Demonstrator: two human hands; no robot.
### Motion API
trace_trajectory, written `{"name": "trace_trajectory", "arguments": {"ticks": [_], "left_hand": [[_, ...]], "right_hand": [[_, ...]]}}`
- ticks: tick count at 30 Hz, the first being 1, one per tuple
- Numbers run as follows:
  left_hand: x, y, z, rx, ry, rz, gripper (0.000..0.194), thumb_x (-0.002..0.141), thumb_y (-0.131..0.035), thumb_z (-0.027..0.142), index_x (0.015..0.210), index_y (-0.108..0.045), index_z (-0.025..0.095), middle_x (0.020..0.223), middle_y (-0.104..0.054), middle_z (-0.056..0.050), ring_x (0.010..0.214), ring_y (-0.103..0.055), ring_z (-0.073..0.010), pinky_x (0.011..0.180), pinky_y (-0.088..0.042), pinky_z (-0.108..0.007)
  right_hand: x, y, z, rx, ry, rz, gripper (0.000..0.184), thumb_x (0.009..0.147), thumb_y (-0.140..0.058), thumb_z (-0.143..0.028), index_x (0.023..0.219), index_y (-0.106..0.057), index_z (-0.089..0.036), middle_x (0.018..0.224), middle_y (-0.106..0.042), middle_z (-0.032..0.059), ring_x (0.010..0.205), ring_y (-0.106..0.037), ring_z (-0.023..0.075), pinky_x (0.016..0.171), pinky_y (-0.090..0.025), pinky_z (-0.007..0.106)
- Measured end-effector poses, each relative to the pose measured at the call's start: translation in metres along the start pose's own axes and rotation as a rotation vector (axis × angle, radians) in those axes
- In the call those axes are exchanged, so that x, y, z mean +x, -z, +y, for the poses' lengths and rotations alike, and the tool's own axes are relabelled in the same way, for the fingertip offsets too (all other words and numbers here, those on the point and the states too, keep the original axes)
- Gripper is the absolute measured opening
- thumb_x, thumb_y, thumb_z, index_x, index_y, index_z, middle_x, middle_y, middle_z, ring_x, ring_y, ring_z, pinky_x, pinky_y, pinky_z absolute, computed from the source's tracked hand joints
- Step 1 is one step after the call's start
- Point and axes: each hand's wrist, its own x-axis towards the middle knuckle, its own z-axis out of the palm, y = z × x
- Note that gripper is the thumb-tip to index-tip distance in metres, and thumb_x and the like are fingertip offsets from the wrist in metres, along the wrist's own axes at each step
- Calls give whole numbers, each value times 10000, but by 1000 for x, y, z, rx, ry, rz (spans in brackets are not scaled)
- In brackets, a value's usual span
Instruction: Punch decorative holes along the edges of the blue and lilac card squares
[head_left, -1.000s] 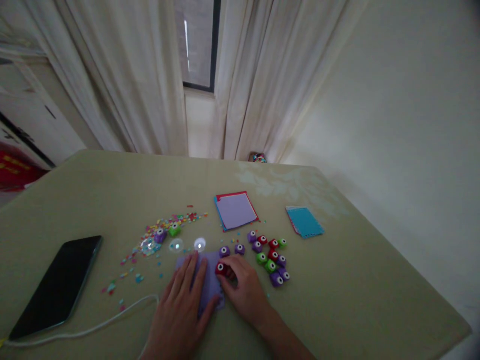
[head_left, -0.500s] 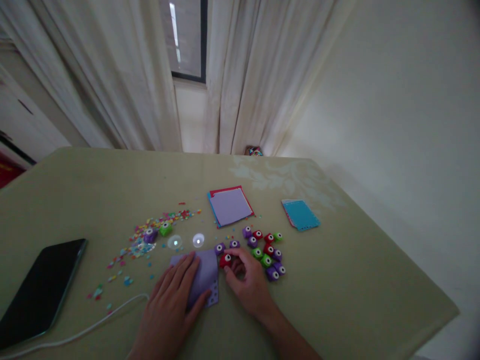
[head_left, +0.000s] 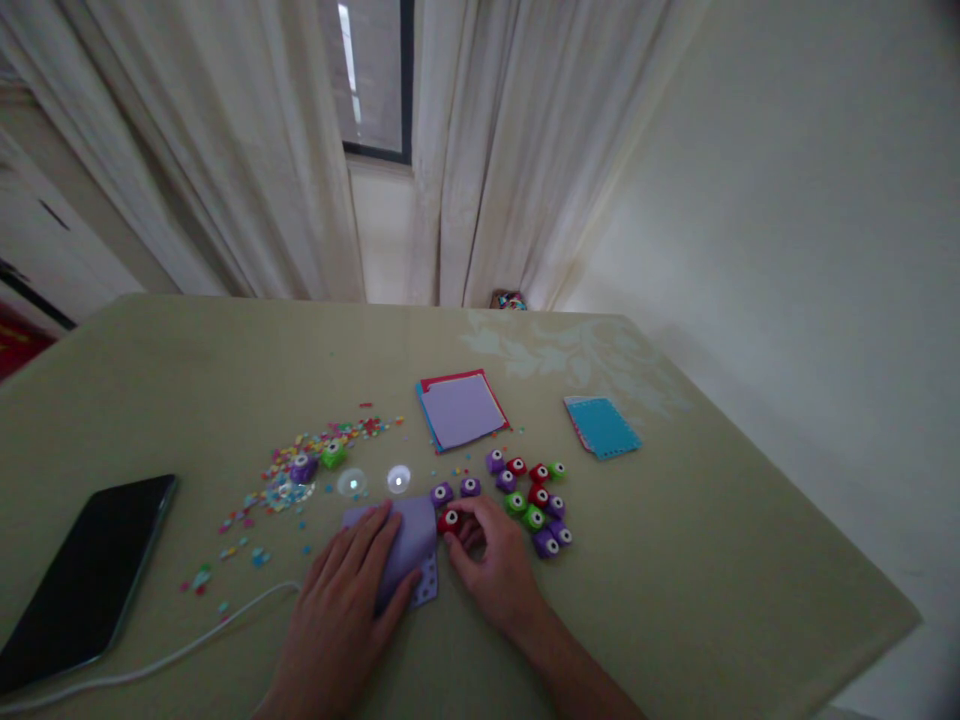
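Observation:
My left hand (head_left: 341, 610) lies flat with fingers spread on a lilac sheet of paper (head_left: 409, 545) whose lower right corner has punched holes. My right hand (head_left: 491, 570) has its fingers curled around a small red paper punch (head_left: 450, 520) standing at the sheet's right edge. Two purple punches (head_left: 454, 490) sit just beyond it. A cluster of several purple, red and green punches (head_left: 534, 498) lies right of my right hand.
Coloured paper confetti (head_left: 300, 470) is scattered at left, with a purple and a green punch in it. A black phone (head_left: 86, 580) with a white cable (head_left: 165, 660) lies far left. A paper stack (head_left: 461, 410) and blue sheets (head_left: 602, 427) lie farther back.
My right hand has slid the red punch off the lilac sheet to its right edge, uncovering punched holes at the corner. The view has also shifted a little.

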Motion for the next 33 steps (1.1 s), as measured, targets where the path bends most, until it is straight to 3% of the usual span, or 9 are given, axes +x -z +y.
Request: {"name": "trace_trajectory", "arguments": {"ticks": [14, 23, 29, 33], "left_hand": [[0, -1, -1, -40, 17, -14, 491, 1059, -567, 457, 1490, -591, 223, 1572, -609, -101, 1382, -594, -334, 1162, -463, -525], [3, 2, 0, -341, 118, 57, 394, 1047, -607, 512, 1386, -655, 316, 1384, -738, -50, 1244, -695, -307, 1048, -552, -519], [5, 10, 3, -476, 177, 75, 343, 1054, -605, 497, 1352, -675, 343, 1353, -752, -38, 1252, -699, -301, 1166, -467, -605], [8, 15, 3, -527, 189, 126, 303, 1058, -611, 454, 1328, -684, 336, 1391, -727, -42, 1289, -677, -283, 1125, -527, -533]], "right_hand": [[0, 2, -5, 39, 15, -55, 297, 846, -667, -91, 1109, -706, -223, 921, -712, 19, 729, -677, 157, 665, -563, 260], [-2, 11, -5, 248, -26, -58, 241, 890, -713, -245, 1129, -723, -212, 946, -759, 40, 800, -693, 178, 735, -564, 272], [-3, 9, 0, 377, -38, -68, 232, 914, -724, -302, 1127, -731, -211, 999, -754, 60, 866, -704, 201, 788, -571, 300], [-5, 7, 0, 404, -24, -96, 238, 924, -741, -342, 1128, -727, -220, 996, -754, 60, 864, -704, 204, 784, -573, 303]]}}
